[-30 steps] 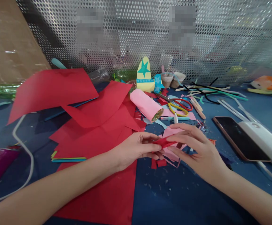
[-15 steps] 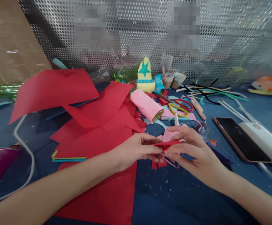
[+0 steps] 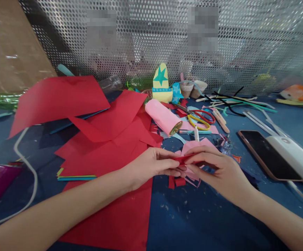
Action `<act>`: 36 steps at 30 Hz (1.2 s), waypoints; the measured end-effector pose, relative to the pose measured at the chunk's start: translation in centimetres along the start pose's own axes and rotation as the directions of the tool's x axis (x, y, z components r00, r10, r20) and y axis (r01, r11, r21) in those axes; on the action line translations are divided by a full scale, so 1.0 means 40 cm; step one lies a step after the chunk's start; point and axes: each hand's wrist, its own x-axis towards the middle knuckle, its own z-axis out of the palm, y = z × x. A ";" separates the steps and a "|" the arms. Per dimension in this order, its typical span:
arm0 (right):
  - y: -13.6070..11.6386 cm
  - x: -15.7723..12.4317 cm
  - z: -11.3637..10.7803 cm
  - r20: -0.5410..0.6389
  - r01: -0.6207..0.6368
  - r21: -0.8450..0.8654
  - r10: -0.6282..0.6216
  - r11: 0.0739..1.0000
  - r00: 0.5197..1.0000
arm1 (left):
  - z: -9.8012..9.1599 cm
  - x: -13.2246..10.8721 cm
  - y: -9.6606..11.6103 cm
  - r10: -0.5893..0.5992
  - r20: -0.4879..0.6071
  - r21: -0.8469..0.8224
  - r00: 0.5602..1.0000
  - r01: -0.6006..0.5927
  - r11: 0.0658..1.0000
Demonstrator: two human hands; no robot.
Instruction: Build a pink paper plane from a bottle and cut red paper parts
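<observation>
Both my hands meet at the middle of the blue table [image 3: 193, 223] and pinch one small folded piece of red paper [image 3: 183, 159]. My left hand [image 3: 151, 166] grips its left end with thumb and fingers closed. My right hand [image 3: 219, 170] pinches the right end, fingers curled over it. Under the hands lie small red scraps [image 3: 176, 181] and a pink paper cut-out [image 3: 193, 146]. Large red paper sheets [image 3: 109, 146] spread out to the left of my hands.
A pink paper-covered roll [image 3: 163, 116] lies just beyond the hands, with scissors [image 3: 199, 118], a white pen [image 3: 196, 133] and sticks behind. A phone [image 3: 267, 153] and a white device [image 3: 294, 160] sit at the right. A perforated metal screen [image 3: 245, 42] closes the back.
The red piece has been pressed flatter between my fingers. My right hand's fingers have closed in further over it and come closer to the left hand.
</observation>
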 end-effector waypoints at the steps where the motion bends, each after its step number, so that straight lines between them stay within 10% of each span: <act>1: 0.000 0.000 -0.001 0.001 -0.012 0.006 0.012 1.000 1.000 | 0.000 0.000 0.002 -0.003 0.006 -0.009 1.000 0.003 1.000; 36: 0.008 -0.002 -0.003 0.056 -0.175 0.095 0.171 0.980 0.984 | -0.004 0.006 -0.010 0.089 -0.054 0.095 0.995 -0.084 0.992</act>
